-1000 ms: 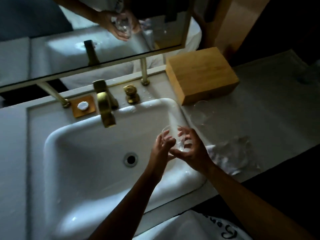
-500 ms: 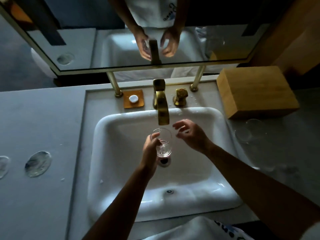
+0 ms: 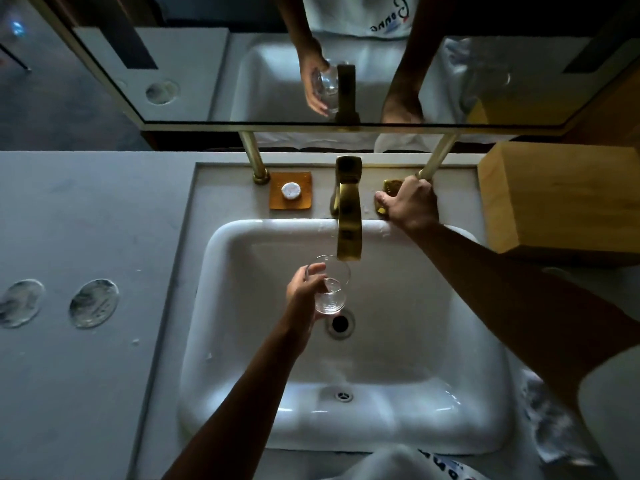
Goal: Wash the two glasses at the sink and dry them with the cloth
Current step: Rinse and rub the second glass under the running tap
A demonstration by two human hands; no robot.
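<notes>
Glass (image 3: 328, 285) is the item in hand, held over the white sink (image 3: 242, 341) basin, just under and in front of the brass faucet (image 3: 348, 216) spout and above the drain (image 3: 339, 323). Your left hand (image 3: 304, 289) grips it by the side wall, fingers curled round it, mouth tilted toward the spout. Your right hand (image 3: 410, 202) rests on the brass tap handle (image 3: 390, 186) beside the faucet, fingers wrapped over it; how firmly it grips cannot be told. No water stream is visible. The step in hand appears to be working the tap. Turn the handle gradually to limit splash. Keep the glass mouth centred under the spout and clear of the brass edge. Wet glass will likely be slippery, so keep your thumb opposed to your fingers. A crumpled cloth (image 3: 550, 420) lies on the counter (image 3: 86, 220) at the right.
</notes>
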